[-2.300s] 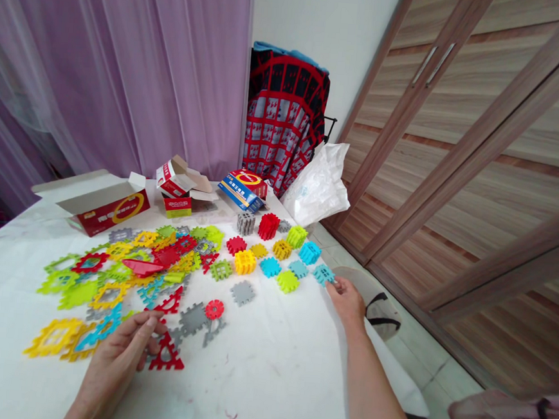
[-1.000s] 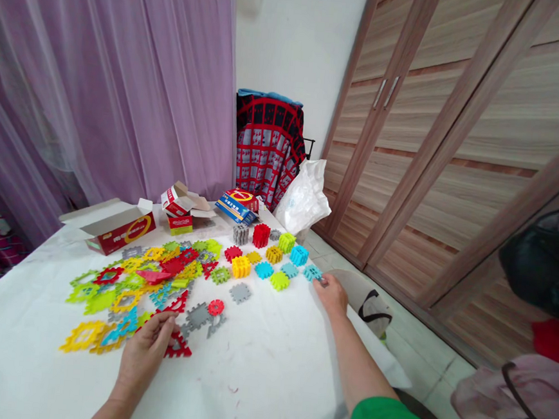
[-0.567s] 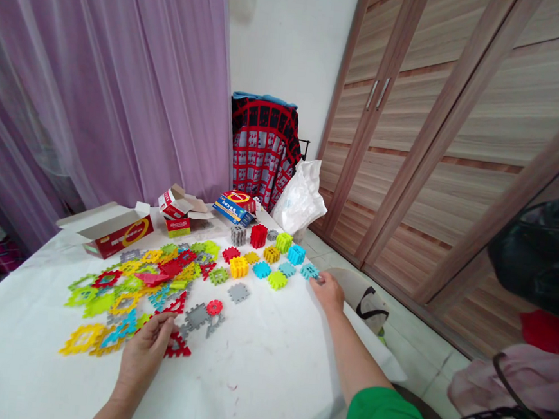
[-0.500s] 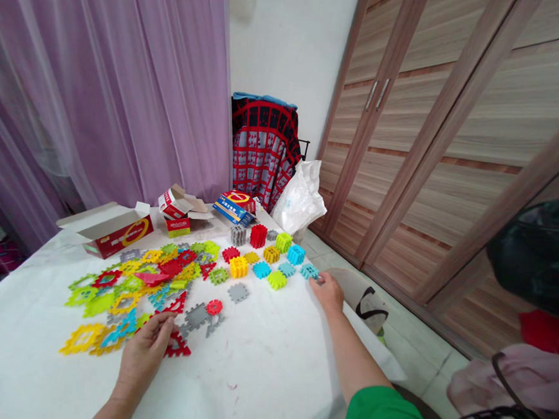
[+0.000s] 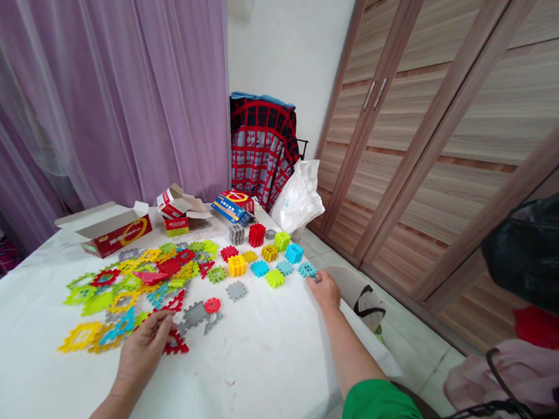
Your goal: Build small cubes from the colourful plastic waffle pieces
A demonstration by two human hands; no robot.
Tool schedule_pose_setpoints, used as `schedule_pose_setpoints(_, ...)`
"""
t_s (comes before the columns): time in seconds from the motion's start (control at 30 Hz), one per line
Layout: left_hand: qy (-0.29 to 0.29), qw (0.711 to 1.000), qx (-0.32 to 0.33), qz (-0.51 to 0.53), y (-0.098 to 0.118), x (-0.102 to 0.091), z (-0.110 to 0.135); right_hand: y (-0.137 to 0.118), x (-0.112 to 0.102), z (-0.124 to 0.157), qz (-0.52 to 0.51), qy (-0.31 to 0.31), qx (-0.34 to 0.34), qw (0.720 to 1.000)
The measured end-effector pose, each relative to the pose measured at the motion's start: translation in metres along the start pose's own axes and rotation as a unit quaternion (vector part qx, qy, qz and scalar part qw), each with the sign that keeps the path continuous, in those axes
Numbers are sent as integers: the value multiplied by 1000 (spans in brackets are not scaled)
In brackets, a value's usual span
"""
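My right hand point(image 5: 326, 290) is at the table's right edge, its fingers closed at the near side of a light-blue notched square tile point(image 5: 307, 270). At the near edge of a pile of colourful interlocking tiles point(image 5: 133, 282), my left hand point(image 5: 146, 341) has its fingers curled together. What lies in them, if anything, is hidden. Red triangle pieces point(image 5: 175, 342) show beside it, partly covered by the hand. Just right are a grey square tile point(image 5: 194, 314) and a small red round piece point(image 5: 212, 305). Toward the back stand small stacks: yellow point(image 5: 237, 265), red point(image 5: 257, 235) and blue point(image 5: 294, 254).
Open cardboard boxes point(image 5: 117, 232) and a blue-and-red box point(image 5: 234, 207) stand along the back of the white-covered table point(image 5: 257, 369). A white plastic bag point(image 5: 297, 198) sits at the far right corner, near a cloth-draped chair point(image 5: 259, 150). Wooden wardrobe doors point(image 5: 411, 129) line the right side.
The whole view has shifted very slightly. Both hands stay at the same pieces, and no tile has visibly moved.
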State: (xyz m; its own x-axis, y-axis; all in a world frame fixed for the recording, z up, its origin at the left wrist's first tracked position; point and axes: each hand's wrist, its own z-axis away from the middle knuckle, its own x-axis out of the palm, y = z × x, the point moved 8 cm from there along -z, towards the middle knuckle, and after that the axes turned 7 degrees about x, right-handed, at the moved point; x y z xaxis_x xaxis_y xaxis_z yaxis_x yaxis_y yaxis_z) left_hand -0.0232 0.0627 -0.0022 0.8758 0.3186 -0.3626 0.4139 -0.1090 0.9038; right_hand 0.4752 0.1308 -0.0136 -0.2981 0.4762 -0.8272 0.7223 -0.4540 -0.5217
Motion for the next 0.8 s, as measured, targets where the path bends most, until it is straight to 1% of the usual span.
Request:
schedule_pose_setpoints(0.17,-1,1000,-8,-5,-4,1,-2,0,0,0,-3,6,3,1000)
schedule_pose_setpoints(0.37,3,1000,-2,-16,-4,0,-2,2,0,-1,-21,15,-2,1000)
schedule_pose_setpoints(0.7,20,999,44,-15,6,-2,1,10,-6,-5,-85,70,-1,994)
schedule_pose_setpoints(0.8,33,996,70,-31,7,-3,2,9,-10,-2,-110,91,-8,990)
